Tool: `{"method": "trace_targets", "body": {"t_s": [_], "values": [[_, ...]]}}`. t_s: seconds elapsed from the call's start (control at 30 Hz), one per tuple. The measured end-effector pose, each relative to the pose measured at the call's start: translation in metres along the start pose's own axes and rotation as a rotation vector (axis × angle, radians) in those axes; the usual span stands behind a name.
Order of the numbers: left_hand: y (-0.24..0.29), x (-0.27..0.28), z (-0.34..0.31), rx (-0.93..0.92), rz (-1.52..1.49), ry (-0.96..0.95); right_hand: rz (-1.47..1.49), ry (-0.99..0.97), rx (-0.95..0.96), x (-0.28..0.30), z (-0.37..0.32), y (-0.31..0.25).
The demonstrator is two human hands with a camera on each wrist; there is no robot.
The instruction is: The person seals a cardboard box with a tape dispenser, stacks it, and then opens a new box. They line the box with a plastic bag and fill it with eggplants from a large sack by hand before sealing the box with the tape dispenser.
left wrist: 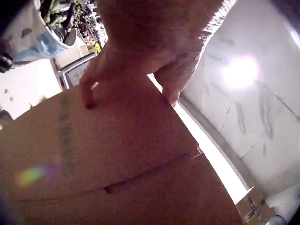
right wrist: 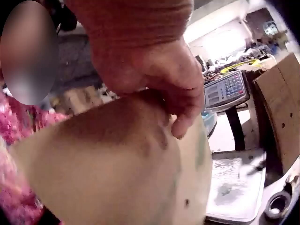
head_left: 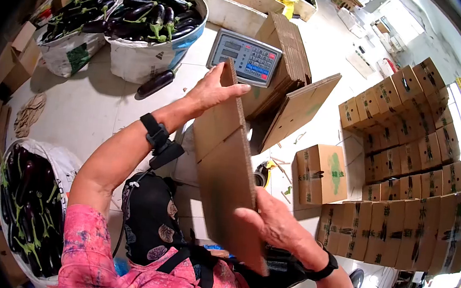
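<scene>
A folded-flat cardboard box (head_left: 221,148) stands on edge in front of the person, held between both hands. The left hand (head_left: 213,93) grips its far end, thumb over the top edge; in the left wrist view, the fingers (left wrist: 87,93) lie along one face. At the near end, the right hand (head_left: 281,222) pinches the edge, thumb on one face and fingers on the other. The right wrist view shows its fingertips (right wrist: 180,127) curled over the cardboard edge. Beyond the box stands a weighing scale's keypad display (head_left: 245,57), its white platform (right wrist: 236,187) lower down.
Folded cardboard boxes (head_left: 290,55) lean beside the scale. A closed box (head_left: 323,175) and a tape dispenser (head_left: 262,174) sit to the right, before rows of stacked boxes (head_left: 410,146). Sacks of eggplants (head_left: 157,15) stand at left, with one loose eggplant (head_left: 156,84) on the floor.
</scene>
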State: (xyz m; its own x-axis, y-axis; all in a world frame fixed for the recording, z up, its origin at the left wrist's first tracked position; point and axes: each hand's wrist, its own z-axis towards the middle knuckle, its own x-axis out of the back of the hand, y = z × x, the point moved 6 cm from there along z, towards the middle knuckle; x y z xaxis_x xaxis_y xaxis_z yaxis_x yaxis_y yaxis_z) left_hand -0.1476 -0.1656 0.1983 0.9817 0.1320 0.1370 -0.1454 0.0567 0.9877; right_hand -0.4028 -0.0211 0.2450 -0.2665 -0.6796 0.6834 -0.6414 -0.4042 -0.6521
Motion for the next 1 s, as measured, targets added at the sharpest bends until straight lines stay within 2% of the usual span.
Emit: {"method": "trace_targets", "body": {"t_s": [0.03,0.07,0.17,0.2,0.3,0.33,0.43,0.47,0.5,0.53,0.57,0.67,0.7,0.73,0.77,0.8,0.83,0.9,0.97,1.0], "values": [[0.001,-0.001,-0.004,0.048,-0.086,-0.092,0.067,0.002,0.043,-0.006,0.001,-0.007],[-0.007,0.002,-0.003,0.052,-0.085,-0.101,0.062,-0.054,0.058,-0.009,0.005,-0.011],[0.002,0.011,-0.017,0.125,-0.177,-0.16,0.415,-0.029,0.107,-0.016,0.018,0.001],[0.003,0.014,-0.02,0.13,-0.187,-0.159,0.388,0.036,0.17,-0.018,0.022,0.004],[0.002,0.023,-0.019,0.136,-0.198,-0.236,0.643,-0.093,0.074,-0.025,0.025,0.015],[0.004,0.027,-0.019,0.177,-0.203,-0.197,0.659,0.003,0.02,-0.02,0.023,0.015],[0.016,0.046,-0.018,0.187,0.008,-0.151,0.413,0.164,-0.151,0.003,0.017,0.019],[0.015,0.057,-0.012,0.179,0.241,-0.116,0.396,0.362,-0.081,0.01,0.018,0.034],[0.018,0.068,-0.006,-0.054,0.327,-0.094,0.378,0.457,-0.126,0.019,0.018,0.045],[0.031,0.069,-0.011,-0.095,0.342,-0.102,0.371,0.54,-0.089,0.03,0.015,0.051],[0.044,0.072,-0.018,-0.134,0.354,-0.109,0.293,0.572,-0.109,0.039,0.013,0.066],[0.064,0.073,-0.042,-0.178,0.438,-0.179,0.018,0.68,-0.228,0.087,0.004,0.051],[0.068,0.067,-0.053,-0.132,0.626,-0.283,-0.066,0.693,-0.291,0.096,0.003,0.052],[0.061,0.06,-0.06,-0.204,0.634,-0.23,-0.061,0.764,-0.278,0.094,0.005,0.069],[0.045,0.053,-0.061,-0.279,0.64,-0.172,-0.061,0.836,-0.262,0.087,0.014,0.097],[0.043,0.042,-0.06,-0.341,0.609,-0.211,-0.063,0.907,-0.244,0.086,0.02,0.097],[0.032,0.036,-0.059,-0.249,0.599,-0.277,-0.204,1.02,-0.15,0.092,0.02,0.09],[0.028,0.025,-0.056,-0.33,0.682,-0.278,-0.479,1.228,0.042,0.094,0.021,0.067],[0.021,0.01,-0.057,-0.32,0.94,-0.325,-0.543,1.192,0.213,0.089,0.035,0.052],[0.031,-0.005,-0.067,-0.255,1.093,-0.481,-0.597,1.177,0.327,0.082,0.046,0.039]]}}
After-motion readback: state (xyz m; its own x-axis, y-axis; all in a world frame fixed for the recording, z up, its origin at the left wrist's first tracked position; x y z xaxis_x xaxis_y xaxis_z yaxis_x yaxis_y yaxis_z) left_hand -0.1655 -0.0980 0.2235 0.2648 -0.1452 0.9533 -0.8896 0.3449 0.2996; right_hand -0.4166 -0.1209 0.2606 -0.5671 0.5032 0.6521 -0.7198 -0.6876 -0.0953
